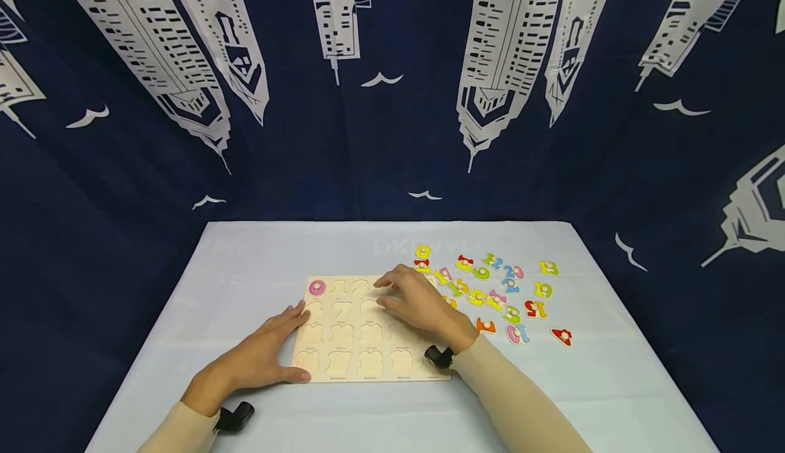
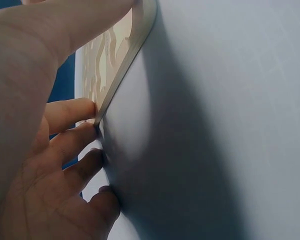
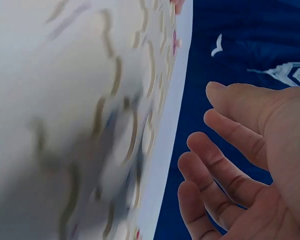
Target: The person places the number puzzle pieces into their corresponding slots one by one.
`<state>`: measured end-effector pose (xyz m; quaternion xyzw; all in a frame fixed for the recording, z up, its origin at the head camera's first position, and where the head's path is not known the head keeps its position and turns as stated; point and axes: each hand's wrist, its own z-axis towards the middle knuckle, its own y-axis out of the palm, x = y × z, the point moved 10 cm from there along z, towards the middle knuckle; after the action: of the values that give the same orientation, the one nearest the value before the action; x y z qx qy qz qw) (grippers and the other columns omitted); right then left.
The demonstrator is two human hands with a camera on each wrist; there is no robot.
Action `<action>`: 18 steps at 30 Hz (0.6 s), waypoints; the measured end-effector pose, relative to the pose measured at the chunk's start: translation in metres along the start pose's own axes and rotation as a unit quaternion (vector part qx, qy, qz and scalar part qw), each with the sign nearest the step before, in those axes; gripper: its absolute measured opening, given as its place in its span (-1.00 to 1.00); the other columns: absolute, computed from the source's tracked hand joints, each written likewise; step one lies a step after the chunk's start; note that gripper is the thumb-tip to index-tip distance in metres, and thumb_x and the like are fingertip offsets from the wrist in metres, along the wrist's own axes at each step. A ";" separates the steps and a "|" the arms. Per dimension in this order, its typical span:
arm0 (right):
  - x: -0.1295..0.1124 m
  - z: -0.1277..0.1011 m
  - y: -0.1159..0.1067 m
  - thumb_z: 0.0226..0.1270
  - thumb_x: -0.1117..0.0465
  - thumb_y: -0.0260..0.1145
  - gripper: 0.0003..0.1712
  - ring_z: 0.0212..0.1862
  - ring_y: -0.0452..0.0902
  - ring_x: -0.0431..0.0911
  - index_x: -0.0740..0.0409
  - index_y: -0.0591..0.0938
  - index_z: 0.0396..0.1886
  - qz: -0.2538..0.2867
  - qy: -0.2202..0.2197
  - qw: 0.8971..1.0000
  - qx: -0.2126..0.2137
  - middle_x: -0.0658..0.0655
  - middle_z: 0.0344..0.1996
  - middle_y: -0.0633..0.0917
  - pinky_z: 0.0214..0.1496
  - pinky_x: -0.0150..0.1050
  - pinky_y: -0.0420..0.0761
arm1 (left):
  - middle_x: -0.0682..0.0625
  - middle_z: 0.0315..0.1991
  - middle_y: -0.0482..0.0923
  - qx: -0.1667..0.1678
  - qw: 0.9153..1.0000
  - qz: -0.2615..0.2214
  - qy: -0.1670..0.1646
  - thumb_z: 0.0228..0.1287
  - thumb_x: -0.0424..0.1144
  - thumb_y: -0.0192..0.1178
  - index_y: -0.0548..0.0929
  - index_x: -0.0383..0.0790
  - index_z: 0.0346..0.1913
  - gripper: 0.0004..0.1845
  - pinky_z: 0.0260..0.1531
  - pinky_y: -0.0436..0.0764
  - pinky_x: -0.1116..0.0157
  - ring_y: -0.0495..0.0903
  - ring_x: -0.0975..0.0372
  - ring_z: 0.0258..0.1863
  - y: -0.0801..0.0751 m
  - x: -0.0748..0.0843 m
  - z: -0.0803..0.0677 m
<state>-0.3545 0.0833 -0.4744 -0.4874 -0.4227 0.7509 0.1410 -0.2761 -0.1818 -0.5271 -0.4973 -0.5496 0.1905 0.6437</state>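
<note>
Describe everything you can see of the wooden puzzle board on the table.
The wooden puzzle board is a pale, thin rectangle lying flat on the light tablecloth. Rows of number-shaped recesses cover it, nearly all empty; a pink zero piece sits in the top-left one. The left hand rests flat against its left edge, fingertips touching the rim. The right hand hovers open over its upper right part.

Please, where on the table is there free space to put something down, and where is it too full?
The table is bare behind the puzzle board, toward the curtain, and left of the left hand. The front strip between the two sleeves is also bare. It is crowded to the right of the right hand, where the loose number pieces lie scattered.
</note>
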 end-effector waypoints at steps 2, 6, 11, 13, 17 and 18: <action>0.006 -0.009 -0.007 0.61 0.21 0.57 -0.68 0.21 0.82 0.17 0.16 0.87 0.26 -0.005 0.003 1.000 0.006 0.19 0.15 0.85 0.33 0.09 0.84 | -0.19 0.93 0.14 0.000 1.000 0.000 0.000 0.10 0.32 0.79 0.39 -0.28 0.81 0.35 0.79 0.37 -0.36 0.22 -0.30 0.88 0.000 -0.001 0.000; 0.022 -0.031 -0.023 0.58 0.23 0.61 -0.69 0.14 0.82 0.13 0.15 0.88 0.22 -0.015 0.013 0.999 0.026 0.15 0.13 0.87 0.26 0.03 0.85 | -0.19 0.94 0.13 -0.001 1.000 -0.004 -0.001 0.10 0.32 0.79 0.38 -0.28 0.82 0.35 0.80 0.36 -0.37 0.21 -0.31 0.88 0.001 -0.003 0.000; 0.047 -0.065 -0.045 0.52 0.26 0.66 -0.70 -0.06 0.73 0.03 0.16 0.90 0.18 -0.038 0.037 0.997 0.051 0.14 -0.02 0.85 0.01 -0.22 0.75 | -0.19 0.94 0.13 -0.001 1.000 -0.004 -0.004 0.09 0.33 0.79 0.38 -0.27 0.82 0.36 0.80 0.36 -0.37 0.21 -0.31 0.88 0.002 -0.004 -0.002; 0.059 -0.080 -0.055 0.50 0.25 0.68 -0.70 -0.10 0.69 0.00 0.13 0.90 0.16 -0.052 0.050 0.995 0.062 0.12 -0.05 0.84 -0.06 -0.29 0.69 | -0.19 0.93 0.13 0.000 1.000 -0.002 -0.003 0.10 0.34 0.79 0.38 -0.27 0.82 0.36 0.79 0.37 -0.38 0.21 -0.31 0.88 0.001 -0.003 -0.002; 0.086 -0.113 -0.075 0.43 0.23 0.74 -0.69 -0.12 0.66 -0.09 0.08 0.92 0.11 -0.080 0.076 0.990 0.088 0.04 -0.06 0.85 -0.09 -0.32 0.67 | -0.19 0.94 0.12 0.001 1.000 -0.003 0.003 0.12 0.35 0.78 0.37 -0.27 0.82 0.36 0.79 0.37 -0.38 0.21 -0.31 0.88 -0.001 -0.003 -0.001; 0.091 -0.121 -0.079 0.41 0.22 0.76 -0.69 -0.14 0.63 -0.12 0.06 0.92 0.09 -0.087 0.084 0.988 0.093 0.01 -0.07 0.84 -0.11 -0.33 0.65 | -0.19 0.94 0.12 0.000 1.000 -0.004 0.002 0.12 0.35 0.78 0.37 -0.27 0.83 0.36 0.79 0.37 -0.38 0.21 -0.31 0.88 -0.001 -0.004 -0.001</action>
<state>-0.3116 0.2479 -0.4900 -0.4952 -0.3784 0.7279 0.2858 -0.2767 -0.1855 -0.5285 -0.4957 -0.5498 0.1870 0.6457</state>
